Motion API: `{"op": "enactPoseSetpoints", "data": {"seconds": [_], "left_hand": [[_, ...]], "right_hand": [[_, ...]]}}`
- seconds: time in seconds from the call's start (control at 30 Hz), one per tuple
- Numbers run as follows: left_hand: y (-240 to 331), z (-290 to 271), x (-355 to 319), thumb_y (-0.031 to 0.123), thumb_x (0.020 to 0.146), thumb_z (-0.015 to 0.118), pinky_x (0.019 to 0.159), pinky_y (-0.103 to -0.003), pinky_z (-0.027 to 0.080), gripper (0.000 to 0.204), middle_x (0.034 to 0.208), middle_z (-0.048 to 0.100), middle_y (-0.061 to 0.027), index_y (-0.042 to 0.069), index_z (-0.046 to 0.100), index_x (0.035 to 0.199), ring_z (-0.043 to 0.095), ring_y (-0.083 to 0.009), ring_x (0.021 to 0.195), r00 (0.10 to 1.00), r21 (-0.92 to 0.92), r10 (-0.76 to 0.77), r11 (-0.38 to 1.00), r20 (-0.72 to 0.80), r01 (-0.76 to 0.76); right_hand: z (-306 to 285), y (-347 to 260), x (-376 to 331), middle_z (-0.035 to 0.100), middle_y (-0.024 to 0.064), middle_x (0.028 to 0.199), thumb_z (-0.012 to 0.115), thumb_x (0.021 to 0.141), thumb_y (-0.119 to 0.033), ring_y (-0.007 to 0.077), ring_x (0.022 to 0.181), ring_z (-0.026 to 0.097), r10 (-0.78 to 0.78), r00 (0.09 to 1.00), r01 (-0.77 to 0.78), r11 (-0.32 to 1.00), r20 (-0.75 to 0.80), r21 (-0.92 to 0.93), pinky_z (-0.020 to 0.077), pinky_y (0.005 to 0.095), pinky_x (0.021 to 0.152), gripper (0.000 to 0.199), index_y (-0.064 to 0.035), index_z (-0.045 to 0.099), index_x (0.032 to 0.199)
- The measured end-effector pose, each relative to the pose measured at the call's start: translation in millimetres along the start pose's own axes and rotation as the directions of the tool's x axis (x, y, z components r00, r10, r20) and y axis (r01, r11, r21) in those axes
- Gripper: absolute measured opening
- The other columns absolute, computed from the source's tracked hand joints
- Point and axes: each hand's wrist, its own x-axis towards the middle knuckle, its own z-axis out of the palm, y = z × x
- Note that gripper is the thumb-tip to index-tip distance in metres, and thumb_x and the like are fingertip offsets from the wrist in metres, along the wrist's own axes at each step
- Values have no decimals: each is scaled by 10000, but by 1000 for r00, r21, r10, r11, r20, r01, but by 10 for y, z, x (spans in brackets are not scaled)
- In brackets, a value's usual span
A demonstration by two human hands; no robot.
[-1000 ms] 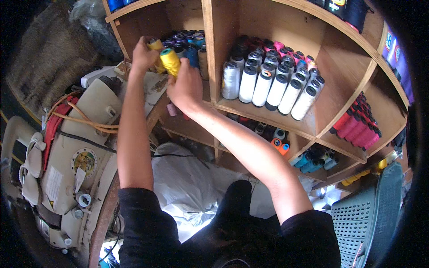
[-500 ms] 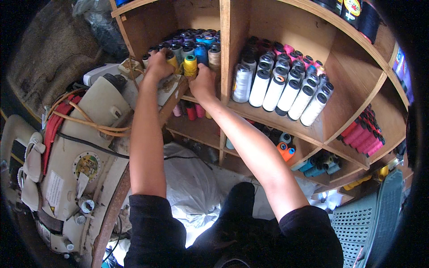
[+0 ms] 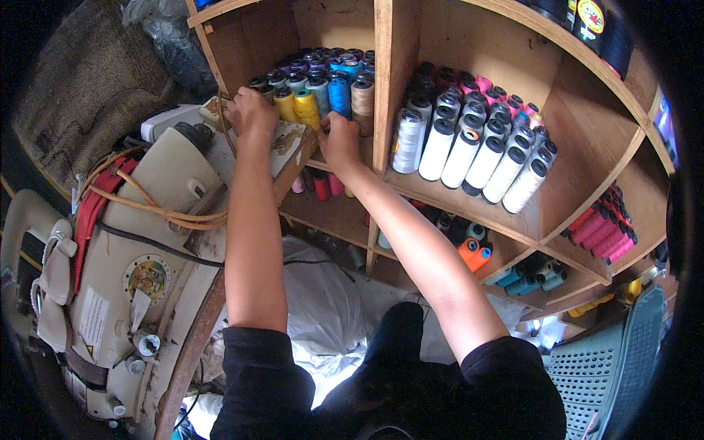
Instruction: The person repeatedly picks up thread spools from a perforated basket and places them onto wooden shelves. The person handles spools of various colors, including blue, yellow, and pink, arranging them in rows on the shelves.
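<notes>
My left hand (image 3: 253,111) reaches to the left end of a row of thread spools in the upper left compartment. Its fingers bend down and hide what they close on. Just right of it stand two yellow thread spools, one (image 3: 284,105) beside the other (image 3: 306,108). My right hand (image 3: 342,141) is at the compartment's front edge, fingers curled in, with nothing visible in them. It is close to the right yellow spool but apart from it. Behind the hands are a blue spool (image 3: 339,94), a beige spool (image 3: 362,100) and several grey and purple ones.
Right of the divider (image 3: 383,81) stand rows of white spools (image 3: 460,156), with pink ones behind. A sewing machine (image 3: 147,249) with cables lies at left. A white plastic bag (image 3: 323,308) sits below my arms; a green perforated chair (image 3: 587,367) is at lower right.
The right yellow spool has shifted left, in beside the other yellow one. My right hand has come off it and drawn back slightly. My left hand has moved left along the row.
</notes>
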Motion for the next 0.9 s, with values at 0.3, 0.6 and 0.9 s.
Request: {"op": "enactPoseSetpoints", "data": {"seconds": [0.3,0.6,0.9], "left_hand": [[-20,-51,-42,153,875,672,979,-489,491,441,1134,711,-231,43,540,1281,643,-409,1145,999,52,25,998,-48,-23],[-226,-170,198,93,796,702,893,-438,553,200,1011,740,-224,55,733,990,716,-378,1011,908,-486,-367,843,-203,232],[-336,-89,272,89,801,695,867,-437,556,177,983,753,-189,97,755,967,723,-372,979,905,-396,-250,913,-343,102]], "right_hand": [[-116,-146,-107,685,253,851,569,898,-4,442,858,694,-43,996,61,972,83,-228,549,532,725,132,17,613,1021],[-175,-272,-146,673,248,906,666,789,54,457,930,663,23,990,17,962,141,-273,557,530,788,267,-6,567,1029],[-248,-381,-197,691,266,888,601,868,29,417,849,696,-14,986,69,940,165,-333,583,482,768,245,46,617,1111]]}}
